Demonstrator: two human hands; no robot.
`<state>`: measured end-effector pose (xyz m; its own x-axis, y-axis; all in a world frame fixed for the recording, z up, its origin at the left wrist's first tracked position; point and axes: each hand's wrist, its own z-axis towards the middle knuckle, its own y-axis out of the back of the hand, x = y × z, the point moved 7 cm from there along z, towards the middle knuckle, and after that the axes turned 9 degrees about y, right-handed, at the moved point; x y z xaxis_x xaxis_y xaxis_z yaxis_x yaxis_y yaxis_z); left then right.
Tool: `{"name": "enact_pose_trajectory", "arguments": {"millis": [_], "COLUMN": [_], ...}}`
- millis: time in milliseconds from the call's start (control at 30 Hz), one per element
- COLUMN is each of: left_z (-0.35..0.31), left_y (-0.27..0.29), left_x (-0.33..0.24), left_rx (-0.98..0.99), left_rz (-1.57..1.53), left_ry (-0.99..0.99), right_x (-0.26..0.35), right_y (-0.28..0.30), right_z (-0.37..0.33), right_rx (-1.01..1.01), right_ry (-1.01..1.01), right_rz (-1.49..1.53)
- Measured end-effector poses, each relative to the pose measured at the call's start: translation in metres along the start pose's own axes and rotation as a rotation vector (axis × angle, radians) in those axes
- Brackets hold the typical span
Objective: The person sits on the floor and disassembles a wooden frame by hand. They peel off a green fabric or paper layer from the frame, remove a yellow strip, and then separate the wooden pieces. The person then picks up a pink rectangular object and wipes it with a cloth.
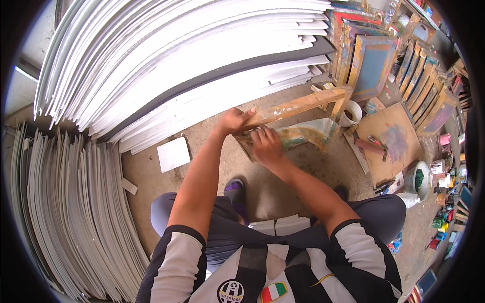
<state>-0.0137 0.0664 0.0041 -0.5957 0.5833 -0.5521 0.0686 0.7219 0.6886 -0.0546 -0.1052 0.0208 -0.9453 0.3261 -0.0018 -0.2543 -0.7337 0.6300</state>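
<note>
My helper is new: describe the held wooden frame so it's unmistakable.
Find the big stack of white sheets up top. Below its right end, the left hand and right hand meet at one corner of a paint-smeared wooden frame. Unlike the upper-right frames, it is held.

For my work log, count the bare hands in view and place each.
2. The left hand is on the wooden frame at its left end; the right hand is just below and to the right, fingers curled by that end. No other hand shows.

From the left hand [234, 121], a rectangular wooden frame [298, 105] is extending right toward a round white tub [354, 107], a square white board [173, 154] lying leftward.
</note>
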Motion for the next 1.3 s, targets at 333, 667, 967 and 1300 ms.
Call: {"name": "enact_pose_trajectory", "arguments": {"millis": [333,667,967,1300], "left_z": [-0.001,0.002,0.007,0.011], "left_y": [0.002,0.001,0.006,0.006], "left_x": [0.003,0.003,0.000,0.005], "left_rx": [-0.022,-0.015,-0.029,-0.042], "left_rz": [0.003,0.006,0.012,0.039], "left_ry": [0.040,0.052,-0.016,0.058], "right_x": [0.003,-0.002,-0.003,0.013], "right_y": [-0.029,-0.023,-0.014,-0.021], "right_z": [0.002,-0.008,-0.015,0.003], "right_rx": [0.288,0.058,-0.068,0.031], "right_ry": [-0.363,-0.384,-0.090,0.058], "right_rz": [0.126,0.223,0.147,0.111]}}
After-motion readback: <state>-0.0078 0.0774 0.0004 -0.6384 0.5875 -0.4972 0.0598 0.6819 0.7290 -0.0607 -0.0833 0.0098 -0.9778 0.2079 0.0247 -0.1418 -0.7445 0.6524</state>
